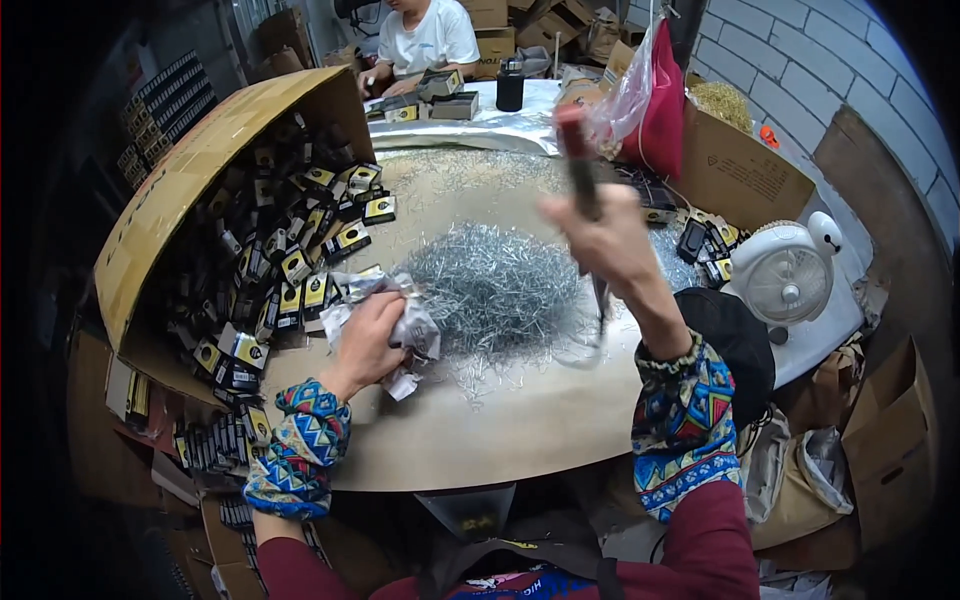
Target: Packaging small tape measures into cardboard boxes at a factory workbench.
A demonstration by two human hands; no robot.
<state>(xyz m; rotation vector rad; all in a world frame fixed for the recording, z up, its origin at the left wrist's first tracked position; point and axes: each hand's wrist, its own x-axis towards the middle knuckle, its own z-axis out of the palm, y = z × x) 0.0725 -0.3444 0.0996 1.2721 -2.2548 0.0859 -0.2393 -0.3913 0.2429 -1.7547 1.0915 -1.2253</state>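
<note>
Pale tabletop (500, 430): left grip (372, 343) clutching crumpled whitish wrapping (420, 332), right grip (608, 238) curled round a blurred, dark, red-ended tool (580, 165).

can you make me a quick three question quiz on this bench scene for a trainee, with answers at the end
1. What is the left hand holding?
2. True or false: the white fan stands to the right of the silvery metal pile.
3. Fill the gap: the right hand grips a dark-handled tool, blurred in the picture, whose upper end is ____.

Key
1. A crumpled whitish sheet.
2. True.
3. Red.
</note>
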